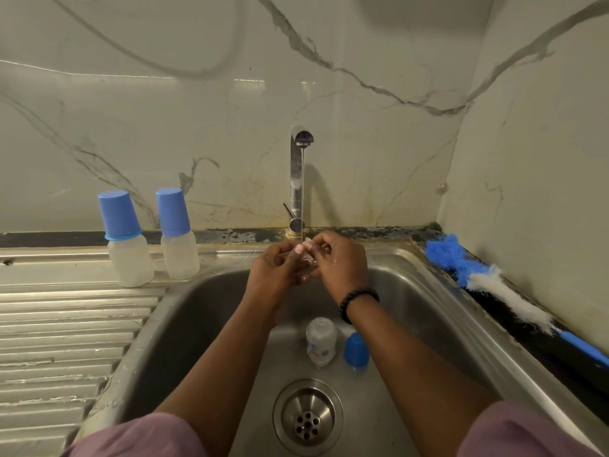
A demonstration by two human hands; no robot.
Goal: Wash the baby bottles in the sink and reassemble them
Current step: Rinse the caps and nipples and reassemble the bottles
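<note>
Left hand [280, 263] and right hand [336, 258], fingers curled, pinch a small clear teat [304, 258] together under the chrome tap's [298, 179] stream; a clear plastic bottle [320, 341] and blue cap [356, 350] lie in the steel sink [204, 318] below.

Mauve sleeves [138, 435]; black bead bracelet [357, 303] on right wrist.

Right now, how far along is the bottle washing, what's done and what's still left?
Looks done: two capped bottles stand on the drainboard. In hand: the left hand and right hand hold a small clear part, probably a teat, under the running tap. Left: a bare bottle and blue cap lie in the sink, not yet reassembled. The brush lies on the right.
</note>
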